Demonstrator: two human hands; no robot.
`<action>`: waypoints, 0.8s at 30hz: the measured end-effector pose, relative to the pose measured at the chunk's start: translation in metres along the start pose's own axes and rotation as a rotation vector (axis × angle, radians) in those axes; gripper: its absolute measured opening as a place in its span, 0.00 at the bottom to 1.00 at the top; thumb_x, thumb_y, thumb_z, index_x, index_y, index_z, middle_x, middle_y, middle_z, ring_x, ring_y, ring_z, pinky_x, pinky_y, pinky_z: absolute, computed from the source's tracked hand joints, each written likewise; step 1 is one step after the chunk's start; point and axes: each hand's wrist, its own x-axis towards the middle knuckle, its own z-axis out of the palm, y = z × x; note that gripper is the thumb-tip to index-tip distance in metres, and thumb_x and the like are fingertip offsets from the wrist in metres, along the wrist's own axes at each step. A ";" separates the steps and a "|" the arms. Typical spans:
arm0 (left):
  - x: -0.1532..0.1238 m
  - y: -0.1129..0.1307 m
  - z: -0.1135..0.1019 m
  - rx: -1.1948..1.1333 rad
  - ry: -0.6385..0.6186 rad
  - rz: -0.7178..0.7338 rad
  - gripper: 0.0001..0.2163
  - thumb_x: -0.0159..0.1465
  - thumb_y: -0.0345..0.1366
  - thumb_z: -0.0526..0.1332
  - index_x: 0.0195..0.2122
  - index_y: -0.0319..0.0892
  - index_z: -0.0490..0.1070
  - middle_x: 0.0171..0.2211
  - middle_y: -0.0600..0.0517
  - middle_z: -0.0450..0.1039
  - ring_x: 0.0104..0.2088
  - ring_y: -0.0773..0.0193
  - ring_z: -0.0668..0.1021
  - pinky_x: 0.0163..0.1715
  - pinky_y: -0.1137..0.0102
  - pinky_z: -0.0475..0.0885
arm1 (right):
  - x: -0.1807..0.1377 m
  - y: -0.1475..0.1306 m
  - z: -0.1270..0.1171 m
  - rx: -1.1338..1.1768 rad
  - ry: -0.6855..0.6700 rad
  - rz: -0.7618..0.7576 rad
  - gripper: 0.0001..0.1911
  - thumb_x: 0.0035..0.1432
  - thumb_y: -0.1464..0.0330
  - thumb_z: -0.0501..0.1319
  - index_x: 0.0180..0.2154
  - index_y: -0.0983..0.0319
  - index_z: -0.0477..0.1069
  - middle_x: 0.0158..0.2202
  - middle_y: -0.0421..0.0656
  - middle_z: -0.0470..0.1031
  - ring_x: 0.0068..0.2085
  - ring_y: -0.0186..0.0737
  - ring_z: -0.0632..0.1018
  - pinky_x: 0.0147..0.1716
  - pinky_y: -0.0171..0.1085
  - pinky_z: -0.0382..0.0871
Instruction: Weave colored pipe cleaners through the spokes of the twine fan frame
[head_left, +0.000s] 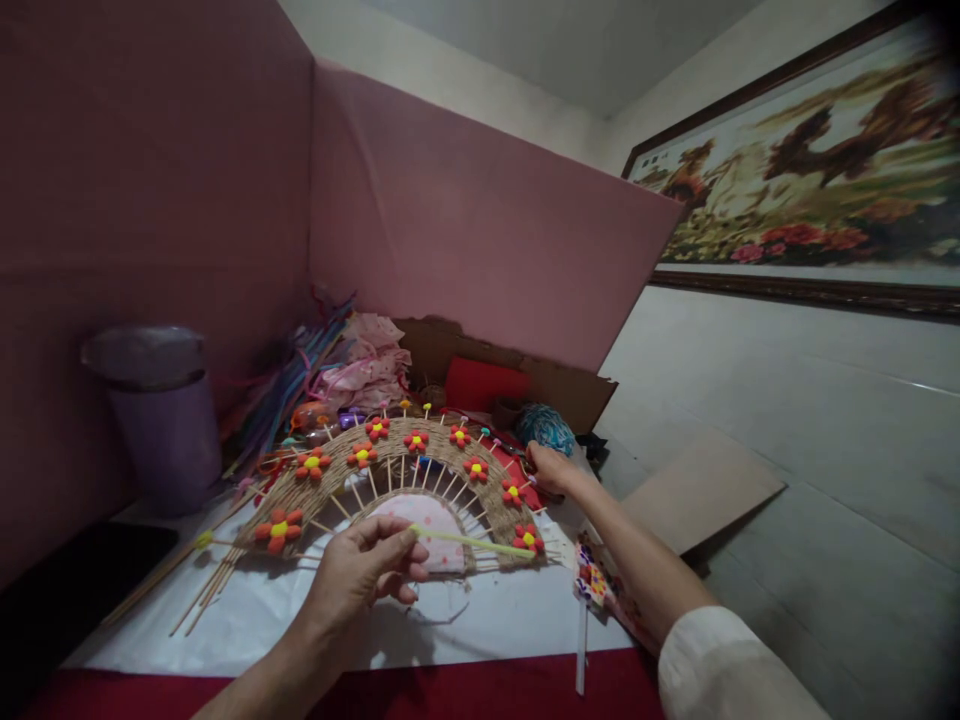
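My left hand (pixel 371 565) pinches one end of a yellow-green pipe cleaner (pixel 476 542) between thumb and fingers. The strip stretches right, across the front of a half-round fan frame of thin sticks woven with brown twine (pixel 390 445). Red and orange flowers with yellow centres, like this front-left one (pixel 279 531), dot the woven band. A pink dotted half-circle (pixel 427 515) forms the middle of the frame. My right hand (pixel 551 468) reaches past the frame's right side, fingers curled down near a ball of blue yarn (pixel 546 428). What its fingers hold, if anything, is hidden.
A purple lidded cup (pixel 161 430) stands at the left. Behind the frame lie a heap of pipe cleaners (pixel 289 385), crumpled pink cloth (pixel 367 360) and a red roll (pixel 486 385). A flower-patterned piece (pixel 591 578) lies at right, near a cardboard sheet (pixel 705 485). Pink panels (pixel 465 220) rise behind.
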 end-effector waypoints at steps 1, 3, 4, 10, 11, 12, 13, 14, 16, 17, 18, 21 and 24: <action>0.000 0.000 0.000 -0.005 0.010 0.000 0.15 0.44 0.38 0.71 0.26 0.36 0.68 0.21 0.48 0.75 0.20 0.65 0.76 0.14 0.75 0.70 | 0.000 -0.001 0.000 -0.023 0.002 -0.014 0.15 0.60 0.66 0.57 0.48 0.64 0.65 0.48 0.47 0.68 0.44 0.42 0.73 0.41 0.46 0.70; 0.000 0.001 -0.001 -0.007 0.019 0.002 0.15 0.44 0.38 0.71 0.26 0.36 0.68 0.21 0.48 0.75 0.19 0.65 0.75 0.14 0.75 0.70 | 0.000 -0.003 0.000 -0.065 0.009 -0.031 0.16 0.60 0.66 0.57 0.49 0.64 0.65 0.49 0.47 0.67 0.45 0.43 0.73 0.42 0.46 0.69; 0.001 0.000 -0.001 -0.005 0.018 0.005 0.15 0.44 0.38 0.71 0.26 0.36 0.67 0.21 0.48 0.75 0.19 0.65 0.75 0.13 0.75 0.69 | 0.000 -0.004 0.000 -0.082 0.010 -0.031 0.16 0.60 0.66 0.57 0.49 0.64 0.65 0.49 0.47 0.67 0.45 0.43 0.72 0.43 0.47 0.69; 0.005 -0.001 -0.003 -0.015 0.012 0.051 0.15 0.43 0.38 0.71 0.26 0.36 0.68 0.20 0.48 0.74 0.18 0.66 0.74 0.12 0.76 0.67 | 0.002 -0.005 -0.005 -0.115 -0.053 -0.018 0.15 0.60 0.66 0.56 0.48 0.63 0.65 0.48 0.47 0.68 0.44 0.42 0.73 0.41 0.45 0.70; 0.006 -0.001 -0.003 -0.017 0.014 0.057 0.15 0.43 0.38 0.71 0.25 0.36 0.69 0.20 0.48 0.74 0.18 0.66 0.74 0.12 0.76 0.67 | 0.002 -0.005 -0.007 -0.109 -0.066 -0.021 0.15 0.60 0.66 0.57 0.48 0.63 0.65 0.48 0.46 0.68 0.44 0.42 0.73 0.41 0.45 0.70; 0.007 -0.001 -0.004 -0.018 0.019 0.060 0.15 0.43 0.38 0.71 0.25 0.36 0.69 0.20 0.49 0.74 0.18 0.66 0.74 0.12 0.76 0.67 | 0.002 -0.005 -0.009 -0.100 -0.076 -0.025 0.14 0.60 0.66 0.57 0.48 0.64 0.65 0.47 0.46 0.69 0.43 0.41 0.73 0.41 0.44 0.70; 0.007 -0.001 -0.004 -0.018 0.025 0.062 0.15 0.43 0.38 0.71 0.25 0.36 0.69 0.20 0.49 0.74 0.18 0.66 0.74 0.12 0.76 0.67 | 0.001 -0.004 -0.012 -0.090 -0.080 -0.027 0.14 0.60 0.66 0.57 0.48 0.64 0.66 0.47 0.46 0.69 0.43 0.41 0.74 0.40 0.44 0.70; 0.007 -0.001 -0.005 -0.018 0.032 0.063 0.15 0.43 0.38 0.71 0.25 0.36 0.69 0.20 0.49 0.74 0.18 0.66 0.74 0.12 0.76 0.67 | 0.000 -0.003 -0.016 -0.078 -0.076 -0.027 0.14 0.60 0.66 0.57 0.48 0.64 0.66 0.47 0.46 0.69 0.43 0.41 0.74 0.40 0.44 0.70; 0.006 0.000 -0.005 -0.024 0.049 0.068 0.14 0.43 0.37 0.71 0.25 0.36 0.69 0.20 0.50 0.74 0.18 0.67 0.74 0.12 0.77 0.66 | -0.004 0.000 -0.025 -0.053 -0.043 -0.022 0.14 0.61 0.65 0.56 0.47 0.64 0.66 0.46 0.46 0.69 0.43 0.41 0.74 0.40 0.45 0.70; 0.005 0.000 -0.004 -0.036 0.058 0.081 0.13 0.43 0.36 0.71 0.25 0.36 0.69 0.20 0.51 0.74 0.18 0.68 0.73 0.12 0.77 0.66 | -0.007 0.003 -0.031 -0.040 -0.018 -0.015 0.14 0.61 0.65 0.56 0.47 0.64 0.66 0.46 0.46 0.69 0.42 0.41 0.74 0.40 0.45 0.70; 0.004 0.001 -0.004 -0.053 0.067 0.097 0.12 0.43 0.35 0.71 0.24 0.36 0.69 0.20 0.51 0.74 0.18 0.68 0.73 0.12 0.78 0.66 | -0.011 0.007 -0.037 -0.026 0.012 -0.006 0.14 0.60 0.65 0.56 0.47 0.64 0.66 0.45 0.46 0.70 0.42 0.41 0.74 0.40 0.45 0.70; 0.003 0.004 -0.002 -0.119 0.108 0.129 0.11 0.42 0.30 0.71 0.23 0.35 0.70 0.19 0.51 0.74 0.19 0.68 0.74 0.14 0.78 0.68 | -0.026 0.021 -0.055 0.028 0.107 0.032 0.19 0.55 0.68 0.61 0.48 0.63 0.65 0.41 0.47 0.73 0.41 0.43 0.74 0.39 0.41 0.66; 0.001 0.010 -0.002 -0.144 0.176 0.107 0.07 0.46 0.25 0.68 0.26 0.34 0.70 0.21 0.47 0.75 0.21 0.66 0.76 0.17 0.77 0.71 | -0.048 0.036 -0.069 0.115 0.188 0.051 0.23 0.51 0.70 0.61 0.51 0.59 0.63 0.42 0.46 0.74 0.42 0.45 0.74 0.37 0.37 0.63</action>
